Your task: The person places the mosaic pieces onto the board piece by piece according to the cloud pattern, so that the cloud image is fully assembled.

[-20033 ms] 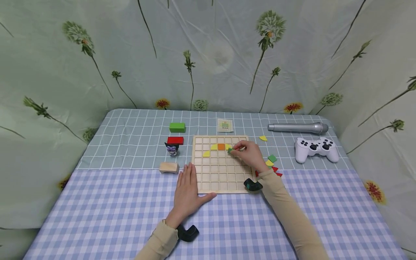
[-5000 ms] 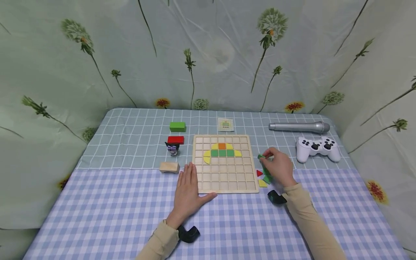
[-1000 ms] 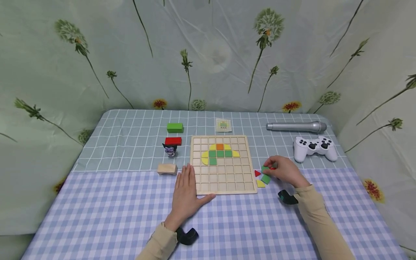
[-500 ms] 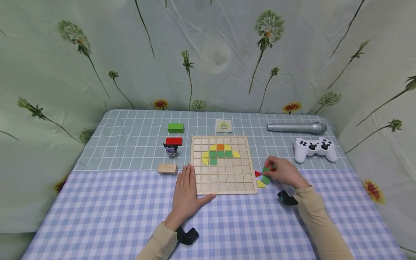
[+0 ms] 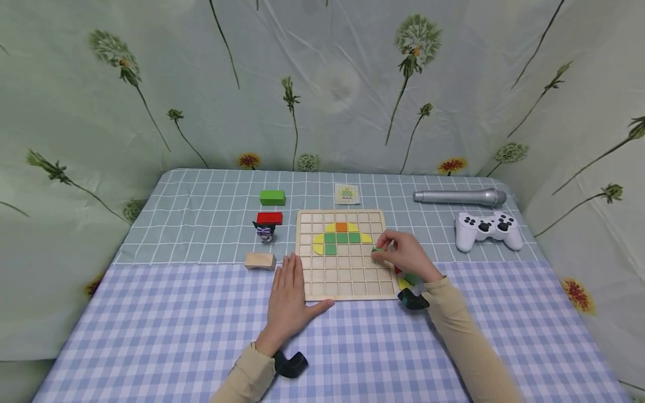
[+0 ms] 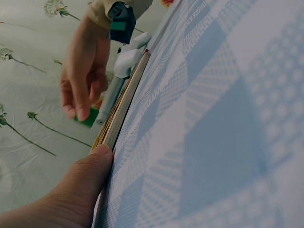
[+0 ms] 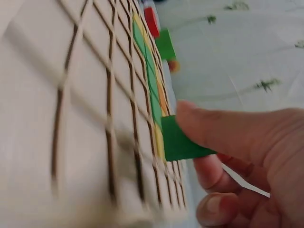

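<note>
Green is the colour of the small square tile pinched in the fingertips of the right hand, which hovers over the right side of the wooden grid board, its thumb and fingers curled round the piece. In the right wrist view the tile sits just above the grid cells, tilted, not yet in one. The left hand lies flat on the tabletop, fingers straight and together, its thumb touching the board's near left corner; it holds nothing.

On the board, a yellow, orange and green pattern fills cells in the upper rows: an orange square on top flanked by yellow curved pieces, 3 green squares beneath it with yellow pieces at each end, and 1 more green square below on the left. Loose tiles in red, green and yellow lie on the cloth just beside the board's right edge, partly hidden by the right wrist.

Left of the board stand a green block, a red block, a small dark figurine and a plain wooden block. Beyond the board lies a small pattern card. To the right are a silver microphone and a white game controller.
</note>
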`<state>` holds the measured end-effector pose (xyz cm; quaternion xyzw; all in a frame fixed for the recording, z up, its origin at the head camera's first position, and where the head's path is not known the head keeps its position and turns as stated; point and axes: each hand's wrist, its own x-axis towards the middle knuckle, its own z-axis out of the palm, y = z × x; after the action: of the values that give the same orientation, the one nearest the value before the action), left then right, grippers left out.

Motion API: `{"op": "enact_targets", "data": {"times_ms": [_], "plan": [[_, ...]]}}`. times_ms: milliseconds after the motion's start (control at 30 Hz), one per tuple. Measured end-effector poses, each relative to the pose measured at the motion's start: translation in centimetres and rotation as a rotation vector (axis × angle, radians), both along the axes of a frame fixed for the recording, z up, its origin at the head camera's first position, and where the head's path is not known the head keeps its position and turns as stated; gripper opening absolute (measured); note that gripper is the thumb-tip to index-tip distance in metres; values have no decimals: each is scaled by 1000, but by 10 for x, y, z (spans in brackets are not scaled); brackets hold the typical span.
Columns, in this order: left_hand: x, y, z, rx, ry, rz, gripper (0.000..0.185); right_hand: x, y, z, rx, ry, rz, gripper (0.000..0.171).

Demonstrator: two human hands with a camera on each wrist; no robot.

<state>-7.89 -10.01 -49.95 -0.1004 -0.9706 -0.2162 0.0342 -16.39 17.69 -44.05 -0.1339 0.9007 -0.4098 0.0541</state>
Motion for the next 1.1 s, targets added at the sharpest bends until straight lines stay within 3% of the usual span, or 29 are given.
{"op": "enact_targets", "data": {"times_ms": [133, 367, 900, 1100], "plan": [[0, 0, -1, -12, 1, 3, 119, -6, -27, -5, -40, 3, 16, 14], [-1, -2, -1, -21, 13, 1, 119, -12, -55, -12, 8, 61, 32, 5], [-1, -1, -2, -19, 6, -1, 118, -11, -73, -14, 168, 172, -29, 4], [-1, 0, -2, -18, 23, -3, 119, -8, -66, -13, 175, 173, 17, 3]]}}
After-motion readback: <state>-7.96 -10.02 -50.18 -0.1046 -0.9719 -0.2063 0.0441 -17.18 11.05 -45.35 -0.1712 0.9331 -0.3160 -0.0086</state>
